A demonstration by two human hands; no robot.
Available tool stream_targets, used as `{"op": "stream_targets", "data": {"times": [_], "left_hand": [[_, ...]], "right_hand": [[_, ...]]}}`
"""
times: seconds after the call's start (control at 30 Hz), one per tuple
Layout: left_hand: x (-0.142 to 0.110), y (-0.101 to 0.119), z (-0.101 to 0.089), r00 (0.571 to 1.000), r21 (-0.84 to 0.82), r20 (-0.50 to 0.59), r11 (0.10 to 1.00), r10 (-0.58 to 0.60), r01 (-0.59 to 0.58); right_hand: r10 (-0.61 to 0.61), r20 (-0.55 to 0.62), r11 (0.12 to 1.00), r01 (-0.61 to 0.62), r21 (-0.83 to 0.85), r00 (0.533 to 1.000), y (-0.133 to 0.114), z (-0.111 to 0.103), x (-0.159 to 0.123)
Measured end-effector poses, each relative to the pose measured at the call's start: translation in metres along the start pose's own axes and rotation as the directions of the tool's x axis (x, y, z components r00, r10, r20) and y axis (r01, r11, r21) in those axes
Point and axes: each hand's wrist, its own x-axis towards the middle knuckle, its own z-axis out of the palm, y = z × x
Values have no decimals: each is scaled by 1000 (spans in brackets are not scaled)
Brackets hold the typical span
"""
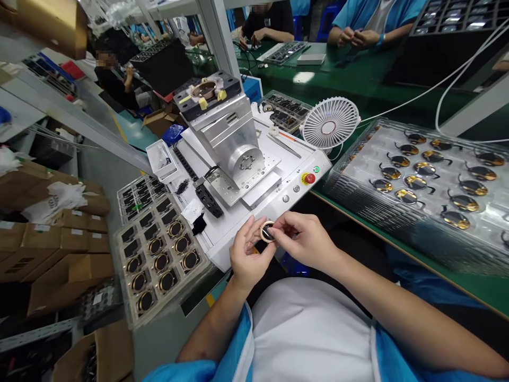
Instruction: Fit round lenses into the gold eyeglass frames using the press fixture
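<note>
A round gold-rimmed black ring (267,231) sits between both hands, pinched from either side: the left hand (248,248) grips one edge, the right hand (304,239) the other, fingers pressed close. Just beyond lies a white machine console (258,204) — a clear plastic tray of similar rings (124,281) stands to the left.

From here the ring (267,232) reads as glossy gold-toned metal with a smooth dark centre. Left tray (123,281): clear moulded plastic, shiny. Right tray (377,223): same glossy clear plastic. Fixture block (222,124) is bare aluminium, satin finish. Machine base (294,172) smooth white, can't tell plastic or painted metal. Fan (330,123) white plastic. Cardboard boxes (67,281) matt, brown.
</note>
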Motion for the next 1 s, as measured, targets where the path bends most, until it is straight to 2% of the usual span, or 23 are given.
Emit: {"op": "stream_targets", "data": {"times": [0.1,0.17,0.2,0.23,0.3,0.33,0.37,0.4,0.43,0.47,0.5,0.53,0.6,0.63,0.67,0.7,0.73,0.8,0.83,0.9,1.0], "left_hand": [[0,-1,0,1000,11,-7,1000,6,-6],[-1,-1,0,1000,2,-22,1000,6,-6],[-2,-1,1,999,-6,-35,1000,4,-4],[-2,-1,3,999,-15,-46,1000,4,-5],[-3,-2,6,998,-37,-48,999,27,-29],[-3,-4,9,998,-53,-27,997,57,-58],[-2,-6,11,996,-80,6,993,93,-93],[0,-9,13,991,-113,41,986,129,-124],[3,-13,15,987,-144,64,980,148,-138],[5,-16,16,985,-173,78,975,154,-139],[7,-19,16,986,-193,83,973,147,-129],[9,-22,15,989,-206,80,972,128,-109],[10,-28,13,994,-215,79,975,75,-57],[10,-30,11,995,-212,84,977,50,-31],[9,-33,10,995,-205,91,979,28,-9],[8,-34,11,995,-198,103,980,15,6],[7,-35,11,993,-192,120,981,15,8],[7,-36,15,985,-177,165,984,55,-25],[9,-35,17,977,-164,191,985,92,-61],[14,-30,19,953,-124,244,980,182,-155],[25,-16,11,903,-35,310,953,296,-300]], "right_hand": [[-13,-2,995,13,-95,1000,1,1,0],[66,-37,987,-71,-143,997,1,4,1],[138,-40,984,-141,-111,990,2,6,1],[223,-14,974,-223,-27,975,2,8,1],[341,120,904,-360,230,932,7,6,1],[350,168,857,-387,339,922,10,0,1],[346,161,831,-382,404,924,14,-10,-1],[345,89,839,-349,417,935,17,-25,-5],[343,-43,875,-303,378,938,20,-44,-12],[332,-209,917,-264,298,920,20,-67,-22],[308,-381,949,-251,191,872,20,-93,-35],[262,-547,962,-263,78,795,19,-121,-52],[127,-799,920,-372,-127,587,19,-175,-94],[46,-885,867,-458,-195,464,22,-199,-117],[-11,-930,795,-560,-232,368,27,-219,-140],[-45,-958,699,-676,-233,284,35,-235,-163],[-43,-973,576,-790,-211,228,45,-247,-184],[71,-980,245,-956,-164,186,66,-256,-219],[163,-970,106,-981,-163,179,74,-255,-232],[253,-951,17,-983,-180,179,83,-249,-249],[285,-940,-12,-980,-199,188,75,-242,-249]]}}
